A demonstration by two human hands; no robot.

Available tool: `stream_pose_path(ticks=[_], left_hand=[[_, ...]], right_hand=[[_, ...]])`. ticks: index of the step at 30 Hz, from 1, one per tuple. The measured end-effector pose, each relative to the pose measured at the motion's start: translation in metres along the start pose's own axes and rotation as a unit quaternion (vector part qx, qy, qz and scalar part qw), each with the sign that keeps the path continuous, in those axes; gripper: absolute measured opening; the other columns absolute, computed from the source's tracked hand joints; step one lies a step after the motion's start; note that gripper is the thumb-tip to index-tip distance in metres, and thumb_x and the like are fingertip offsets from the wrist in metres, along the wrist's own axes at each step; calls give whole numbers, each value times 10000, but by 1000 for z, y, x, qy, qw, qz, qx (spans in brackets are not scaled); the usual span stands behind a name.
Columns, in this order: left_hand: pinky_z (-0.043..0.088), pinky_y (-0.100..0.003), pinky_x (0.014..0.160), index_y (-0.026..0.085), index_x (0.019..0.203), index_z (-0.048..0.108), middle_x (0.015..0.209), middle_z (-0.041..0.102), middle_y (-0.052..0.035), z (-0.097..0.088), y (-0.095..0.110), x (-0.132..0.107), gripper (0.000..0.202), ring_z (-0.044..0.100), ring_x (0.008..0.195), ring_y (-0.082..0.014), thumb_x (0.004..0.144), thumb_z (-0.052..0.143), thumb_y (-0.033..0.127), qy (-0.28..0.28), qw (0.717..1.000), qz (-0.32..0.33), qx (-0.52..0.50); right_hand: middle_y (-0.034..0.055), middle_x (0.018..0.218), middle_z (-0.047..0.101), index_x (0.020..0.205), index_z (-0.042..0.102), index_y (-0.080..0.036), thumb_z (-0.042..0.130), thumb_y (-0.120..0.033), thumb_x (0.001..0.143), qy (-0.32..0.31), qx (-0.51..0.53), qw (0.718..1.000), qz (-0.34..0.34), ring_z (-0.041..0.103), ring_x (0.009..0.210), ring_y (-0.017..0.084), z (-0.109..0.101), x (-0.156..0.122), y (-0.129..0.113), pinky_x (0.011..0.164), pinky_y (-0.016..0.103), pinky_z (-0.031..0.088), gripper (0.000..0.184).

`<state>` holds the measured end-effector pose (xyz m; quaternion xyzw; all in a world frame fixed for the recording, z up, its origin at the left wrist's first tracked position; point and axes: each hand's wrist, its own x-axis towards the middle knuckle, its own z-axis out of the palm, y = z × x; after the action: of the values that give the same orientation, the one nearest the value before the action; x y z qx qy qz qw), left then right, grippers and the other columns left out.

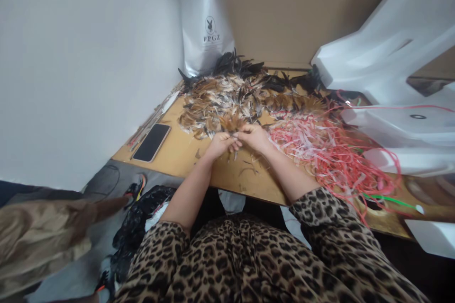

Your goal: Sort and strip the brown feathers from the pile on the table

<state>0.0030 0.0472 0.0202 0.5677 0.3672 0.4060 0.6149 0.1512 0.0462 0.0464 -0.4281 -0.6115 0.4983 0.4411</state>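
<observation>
My left hand (223, 144) and my right hand (254, 137) meet over the front of the wooden table, fingers pinched together. Between them they hold a small tuft of brown feathers (232, 122), its tips fanning away from me. Right behind lies a wide heap of brown, white and black feathers (220, 94). To the right of my right hand spreads a tangle of red and pale pink strips (313, 147). The quill ends of the tuft are mostly hidden by my fingers.
A phone (152, 142) lies on the table's left side. A white bag (206, 28) stands at the back against the wall. The white body of a machine (391, 52) fills the right. Another person's leg in tan trousers (42, 232) and a black plastic bag (137, 222) are at lower left.
</observation>
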Motion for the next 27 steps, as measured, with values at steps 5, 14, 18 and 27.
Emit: stream_pose_path(ticks=[5,14,18,27], left_hand=[[400,-203,417,89,644,645,551,628,-73,1,1,0,287,546,435,-104,678,656,374,3,1000,-10,11],[484,-234,542,86,761,634,632,668,-72,5,-3,1,292,597,513,-111,666,668,360,37,999,-20,-10],[494,-248,576,94,787,650,664,678,-73,5,-5,1,278,611,547,-120,660,673,340,63,998,-18,-18],[468,-229,563,92,682,657,608,648,-50,2,-7,1,202,579,516,-93,637,681,288,62,996,-35,-55]], right_hand=[[-25,439,507,503,494,-164,672,-412,604,58,-133,989,-9,413,432,82,-2,0,-2,427,212,284,322],[-53,473,429,528,505,-144,662,-434,578,92,-100,991,11,349,461,64,-1,4,5,443,206,259,333],[-51,512,454,566,550,-134,673,-421,582,95,-70,993,5,361,486,63,-4,7,10,472,209,280,313],[-34,521,514,570,562,-148,712,-448,538,95,-31,995,11,441,520,98,0,7,14,503,232,342,337]])
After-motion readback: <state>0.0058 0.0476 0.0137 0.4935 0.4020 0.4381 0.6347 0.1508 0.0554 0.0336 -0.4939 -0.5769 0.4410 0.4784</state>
